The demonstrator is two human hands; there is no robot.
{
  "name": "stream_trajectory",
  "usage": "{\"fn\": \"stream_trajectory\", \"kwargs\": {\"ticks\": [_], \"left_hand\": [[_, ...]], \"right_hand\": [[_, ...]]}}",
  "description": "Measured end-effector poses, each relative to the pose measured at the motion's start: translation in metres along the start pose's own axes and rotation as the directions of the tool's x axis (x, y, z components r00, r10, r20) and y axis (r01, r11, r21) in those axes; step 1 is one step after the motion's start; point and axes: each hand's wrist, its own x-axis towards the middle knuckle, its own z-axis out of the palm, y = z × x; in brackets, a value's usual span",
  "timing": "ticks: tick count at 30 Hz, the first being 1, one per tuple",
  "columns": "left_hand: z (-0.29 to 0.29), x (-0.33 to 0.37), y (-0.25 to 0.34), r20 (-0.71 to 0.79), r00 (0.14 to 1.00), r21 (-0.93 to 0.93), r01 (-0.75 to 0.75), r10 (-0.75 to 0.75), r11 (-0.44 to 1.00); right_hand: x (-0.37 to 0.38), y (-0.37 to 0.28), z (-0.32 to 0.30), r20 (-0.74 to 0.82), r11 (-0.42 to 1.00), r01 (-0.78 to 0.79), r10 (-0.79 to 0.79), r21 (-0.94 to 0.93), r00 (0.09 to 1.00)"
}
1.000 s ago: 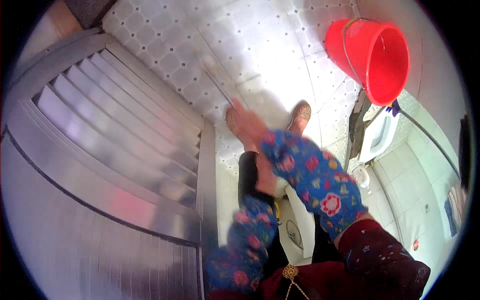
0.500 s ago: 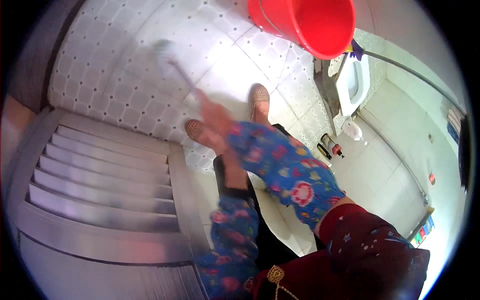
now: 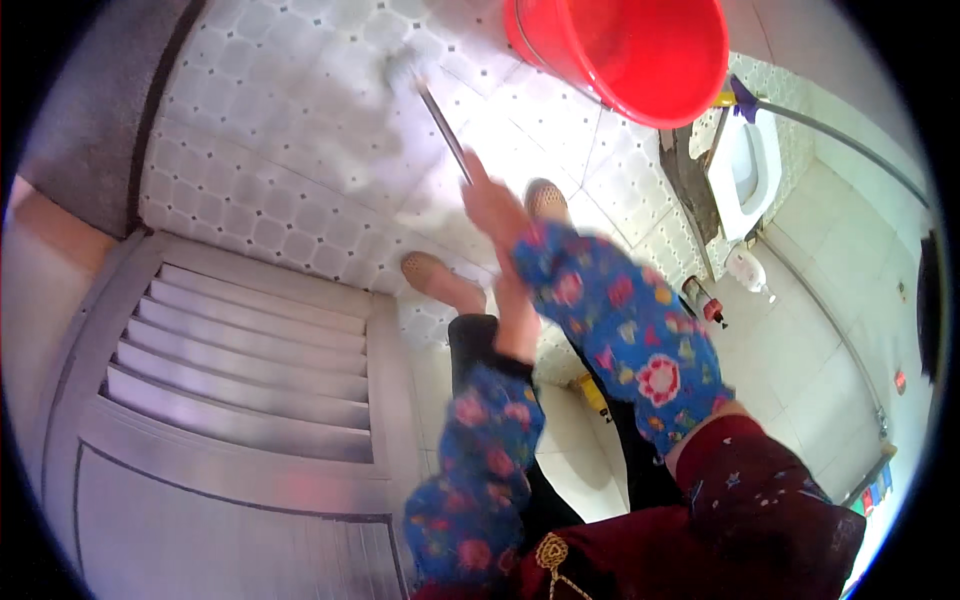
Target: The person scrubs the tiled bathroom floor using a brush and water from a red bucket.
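Note:
A long-handled brush slants away from me over the tiled floor. Its pale head is smeared by motion, so the bristles cannot be made out. My right hand is wrapped round the handle at the front. Closer to my body, my left hand is closed in line with the same handle, which is mostly hidden there behind the right hand and sleeve. Both forearms wear blue flowered oversleeves.
A red bucket stands at the far right, near a white squat toilet. A bottle lies beyond my right sleeve. To the left is a grey louvred door. My feet in tan shoes are just beyond my hands.
The brush head has swung to the right and farther away across the tiles, and both hands have moved right with the handle. The whole view has shifted slightly.

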Motion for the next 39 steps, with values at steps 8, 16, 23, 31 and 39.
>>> {"fn": "stream_trajectory", "kwargs": {"ticks": [8, 16, 23, 31, 39], "left_hand": [[-0.016, 0.005, -0.021, -0.050, 0.998, -0.247, 0.028, -0.042, 0.969], [0.002, -0.039, -0.007, -0.056, 0.998, 0.037, 0.040, -0.038, 0.998], [-0.005, 0.041, 0.053, 0.142, 0.983, -0.200, -0.090, 0.120, 0.976], [0.028, -0.058, -0.041, -0.085, 0.988, 0.185, 0.140, -0.126, 0.973], [0.029, 0.058, 0.081, 0.116, 0.992, -0.478, 0.013, 0.048, 0.878]], "right_hand": [[-0.013, -0.026, -0.009, 0.217, 0.999, -0.012, 0.001, 0.052, 0.976], [-0.038, 0.029, 0.013, 0.139, 0.994, -0.105, 0.102, 0.018, 0.985], [0.044, -0.044, -0.014, -0.028, 0.991, 0.130, -0.130, 0.009, 0.991], [-0.050, 0.068, -0.004, 0.136, 0.991, -0.010, 0.028, -0.131, 0.990], [0.092, -0.071, -0.030, -0.029, 0.975, 0.203, -0.206, -0.092, 0.978]]}}
